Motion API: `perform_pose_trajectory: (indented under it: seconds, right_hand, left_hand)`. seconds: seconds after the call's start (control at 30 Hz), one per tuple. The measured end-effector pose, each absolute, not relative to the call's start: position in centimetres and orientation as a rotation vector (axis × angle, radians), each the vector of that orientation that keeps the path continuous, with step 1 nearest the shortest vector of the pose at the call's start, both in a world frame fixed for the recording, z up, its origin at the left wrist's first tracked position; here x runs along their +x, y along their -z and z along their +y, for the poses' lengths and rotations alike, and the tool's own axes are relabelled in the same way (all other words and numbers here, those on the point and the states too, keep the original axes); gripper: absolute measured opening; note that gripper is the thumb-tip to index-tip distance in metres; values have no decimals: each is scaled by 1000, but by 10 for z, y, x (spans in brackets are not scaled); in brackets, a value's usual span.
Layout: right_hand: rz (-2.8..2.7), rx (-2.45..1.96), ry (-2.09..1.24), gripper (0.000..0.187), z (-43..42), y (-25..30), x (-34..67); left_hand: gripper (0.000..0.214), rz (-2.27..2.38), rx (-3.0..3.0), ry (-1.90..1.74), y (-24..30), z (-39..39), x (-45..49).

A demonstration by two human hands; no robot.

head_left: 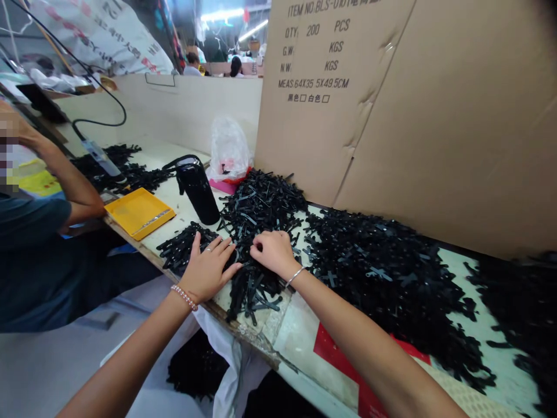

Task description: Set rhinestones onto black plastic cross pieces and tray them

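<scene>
My left hand (209,268) lies with fingers stretched and spread over a low heap of small black strips (185,247) with rounded ends. Beside it, my right hand (275,253) is closed, thumb and fingers curled together above more of the same strips. Whatever is between those fingers, if anything, is hidden. Loose black strips (256,293) fan out below both hands towards the table edge. Behind them rises a taller mound of black strips (265,200). To the right spreads a wide pile of black strips (383,261), partly behind my right forearm.
A black cylindrical bottle (198,191) and a yellow tray (140,213) stand left of my hands. A clear plastic bag (229,151) sits behind. A large cardboard box (331,128) walls off the right back. Another person's arm (72,174) rests at the left.
</scene>
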State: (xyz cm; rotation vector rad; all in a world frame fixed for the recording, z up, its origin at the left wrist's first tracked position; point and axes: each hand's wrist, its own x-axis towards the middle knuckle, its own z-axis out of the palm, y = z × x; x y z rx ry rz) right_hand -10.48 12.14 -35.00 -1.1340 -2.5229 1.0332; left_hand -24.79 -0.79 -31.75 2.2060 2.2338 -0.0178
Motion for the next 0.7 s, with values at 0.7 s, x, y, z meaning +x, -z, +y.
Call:
perform_pose_trajectory:
  seconds: [0.7]
  right_hand:
    - [-1384, -947, -1971, 48, 69, 268, 53]
  left_hand:
    - [62, 2431, 1962, 169, 299, -12, -263]
